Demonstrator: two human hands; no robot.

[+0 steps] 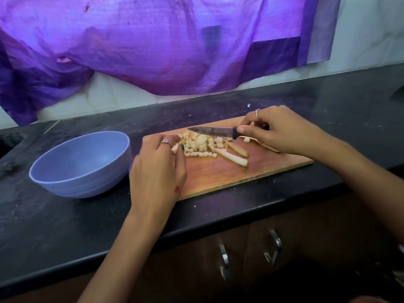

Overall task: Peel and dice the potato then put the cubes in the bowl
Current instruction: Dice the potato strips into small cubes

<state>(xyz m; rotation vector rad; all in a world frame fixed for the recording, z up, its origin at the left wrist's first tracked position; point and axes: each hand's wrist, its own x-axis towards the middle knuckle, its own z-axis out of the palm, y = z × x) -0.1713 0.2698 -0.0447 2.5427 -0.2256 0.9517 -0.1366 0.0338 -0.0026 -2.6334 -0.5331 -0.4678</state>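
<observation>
A pile of pale potato cubes (200, 145) lies on the wooden cutting board (220, 173), with two uncut potato strips (235, 157) to its right. My right hand (279, 130) grips the black handle of a knife (211, 131) whose blade lies flat above the cubes, tip pointing left. My left hand (159, 169) rests at the board's left end, fingertips pinching a cube at the edge of the pile. The empty blue bowl (80, 165) stands just left of the board.
The board and bowl sit on a black stone counter (65, 226). Potato peel (265, 147) lies partly under my right hand. A purple cloth (153, 40) hangs on the wall behind. Cabinet handles (224, 261) show below the counter's front edge.
</observation>
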